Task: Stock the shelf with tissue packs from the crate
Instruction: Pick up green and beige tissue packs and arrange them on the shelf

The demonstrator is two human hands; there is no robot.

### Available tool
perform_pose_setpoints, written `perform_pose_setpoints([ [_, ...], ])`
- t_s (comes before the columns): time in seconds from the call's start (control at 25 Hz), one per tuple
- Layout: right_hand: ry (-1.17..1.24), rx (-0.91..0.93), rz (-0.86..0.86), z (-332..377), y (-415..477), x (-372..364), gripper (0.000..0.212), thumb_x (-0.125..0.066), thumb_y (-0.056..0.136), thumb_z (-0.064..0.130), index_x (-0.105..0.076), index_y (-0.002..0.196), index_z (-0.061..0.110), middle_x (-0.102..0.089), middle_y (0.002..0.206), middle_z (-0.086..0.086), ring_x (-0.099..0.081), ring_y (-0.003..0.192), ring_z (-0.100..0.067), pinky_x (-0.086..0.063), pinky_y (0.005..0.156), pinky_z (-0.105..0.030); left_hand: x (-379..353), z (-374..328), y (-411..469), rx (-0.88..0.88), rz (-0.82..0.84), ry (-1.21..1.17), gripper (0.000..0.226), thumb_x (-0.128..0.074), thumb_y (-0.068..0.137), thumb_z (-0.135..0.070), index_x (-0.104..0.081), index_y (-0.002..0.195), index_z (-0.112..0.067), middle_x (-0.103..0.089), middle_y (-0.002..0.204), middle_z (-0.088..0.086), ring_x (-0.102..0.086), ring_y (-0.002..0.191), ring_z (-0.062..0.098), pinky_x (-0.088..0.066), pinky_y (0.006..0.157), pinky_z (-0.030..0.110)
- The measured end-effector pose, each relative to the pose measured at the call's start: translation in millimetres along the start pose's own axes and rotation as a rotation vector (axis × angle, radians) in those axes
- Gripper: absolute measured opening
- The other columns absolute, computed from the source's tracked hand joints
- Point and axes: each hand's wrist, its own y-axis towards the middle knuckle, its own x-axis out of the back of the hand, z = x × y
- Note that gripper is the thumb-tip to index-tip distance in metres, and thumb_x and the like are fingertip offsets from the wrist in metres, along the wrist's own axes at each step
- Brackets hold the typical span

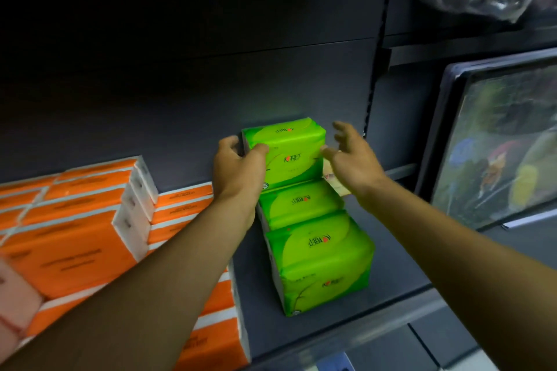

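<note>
- On the shelf (pixel 394 268), three green tissue packs sit in one file running from the back panel toward the front edge.
- The far green pack (pixel 286 141) is against the back panel and shows higher than the other two. I cannot tell whether it stands on something.
- The middle green pack (pixel 297 203) is just in front of it, and the near green pack (pixel 322 259) sits close to the front lip.
- The left hand (pixel 238 166) grips the far green pack, with its fingers wrapped round the left side and its thumb on the face toward us.
- The right hand (pixel 352 159) holds nothing. Its fingers are spread wide just beside the pack's right side, and the thumb is at or very near the edge.
- My guess is that this pack is being squared up or seated, so the placement is nearly done but the pack is not let go.
- To the left, the orange packs (pixel 75 235) already fill their stretch of shelf in stacked rows.
- To the right of the green file, bare shelf runs to the upright, so I would judge there is room for more green packs.
- The crate is out of sight, so I cannot say how many packs are left to bring.
</note>
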Motion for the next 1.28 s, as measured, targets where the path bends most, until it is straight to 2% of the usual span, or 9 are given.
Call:
perform_pose_setpoints([
  [0.08, -0.019, 0.028, -0.103, 3, -10, 33, 0.048, -0.065, 0.092, 0.021, -0.05, 0.137, 0.023, -0.058, 0.133, -0.004, -0.057, 0.118, -0.021, -0.049, 0.095, -0.038, -4, -15, -11, -0.189, -0.071, 0.057, 0.034, -0.071, 0.073, -0.032, -0.055, 0.104, -0.03, -0.064, 0.106, -0.003, -0.063, 0.096, 0.015, -0.051, 0.089, 0.032],
  [0.16, -0.147, 0.087, -0.17, -2, -28, 74, 0.026, -0.066, 0.089, 0.021, -0.064, 0.114, 0.025, -0.07, 0.103, 0.0, -0.066, 0.095, -0.017, -0.052, 0.087, -0.037, -21, -30, -41, -0.345, -0.05, 0.062, 0.024, -0.064, 0.07, -0.034, -0.061, 0.093, -0.027, -0.066, 0.089, -0.003, -0.064, 0.082, 0.014, -0.053, 0.079, 0.032],
  [0.36, -0.442, 0.131, -0.129, -40, -107, 173, 0.012, -0.065, 0.084, 0.018, -0.067, 0.088, 0.028, -0.07, 0.075, 0.007, -0.067, 0.075, -0.015, -0.056, 0.075, -0.036, -100, -23, -165, -0.367, 0.417, 0.046, 0.006, -0.064, 0.072, -0.028, -0.061, 0.068, -0.026, -0.061, 0.058, -0.007, -0.059, 0.058, 0.012, -0.051, 0.063, 0.033],
  [0.56, -0.585, -0.094, -0.091, -124, -192, 256, 0.008, -0.069, 0.085, 0.024, -0.071, 0.093, 0.024, -0.073, 0.085, 0.003, -0.069, 0.089, -0.017, -0.053, 0.085, -0.033, -150, 46, -265, 0.06, 0.984, 0.306, 0.009, -0.072, 0.084, -0.035, -0.068, 0.085, -0.027, -0.072, 0.09, 0.001, -0.069, 0.085, 0.016, -0.054, 0.074, 0.035],
  [0.64, -0.58, -0.202, -0.081, -164, -221, 273, 0.01, -0.069, 0.086, 0.026, -0.071, 0.096, 0.023, -0.072, 0.084, 0.005, -0.067, 0.088, -0.016, -0.051, 0.082, -0.028, -162, 82, -287, 0.145, 1.017, 0.448, 0.014, -0.072, 0.085, -0.037, -0.069, 0.09, -0.025, -0.071, 0.096, -0.002, -0.068, 0.091, 0.017, -0.055, 0.079, 0.035],
  [0.88, -0.608, -0.38, 0.173, -273, -268, 254, 0.02, -0.065, 0.09, 0.026, -0.067, 0.11, 0.022, -0.068, 0.093, 0.01, -0.063, 0.089, -0.013, -0.046, 0.079, -0.025, -176, 190, -309, 0.075, 1.211, 0.982, 0.024, -0.069, 0.084, -0.032, -0.062, 0.089, -0.009, -0.064, 0.088, 0.001, -0.065, 0.093, 0.023, -0.052, 0.077, 0.034],
  [1.0, -0.611, -0.372, 0.343, -318, -274, 223, 0.027, -0.065, 0.092, 0.028, -0.063, 0.118, 0.022, -0.066, 0.107, 0.006, -0.062, 0.09, -0.015, -0.049, 0.082, -0.028, -181, 224, -310, 0.034, 1.306, 1.149, 0.019, -0.063, 0.09, -0.035, -0.056, 0.101, -0.021, -0.055, 0.1, -0.001, -0.06, 0.093, 0.02, -0.05, 0.084, 0.031],
  [1.12, -0.649, -0.314, 0.491, -358, -273, 190, 0.037, -0.066, 0.09, 0.027, -0.058, 0.126, 0.023, -0.062, 0.119, 0.001, -0.061, 0.103, -0.018, -0.049, 0.088, -0.03, -191, 257, -305, 0.034, 1.362, 1.269, 0.036, -0.061, 0.091, -0.036, -0.059, 0.118, -0.012, -0.062, 0.119, 0.003, -0.06, 0.111, 0.023, -0.051, 0.092, 0.034],
  [1.28, -0.745, -0.21, 0.707, -395, -272, 155, 0.053, -0.062, 0.087, 0.027, -0.048, 0.138, 0.029, -0.048, 0.137, -0.003, -0.052, 0.122, -0.026, -0.048, 0.099, -0.04, -195, 282, -298, 0.023, 1.486, 1.394, 0.022, -0.06, 0.09, -0.028, -0.061, 0.103, -0.01, -0.064, 0.11, 0.01, -0.059, 0.094, 0.023, -0.043, 0.07, 0.027],
])
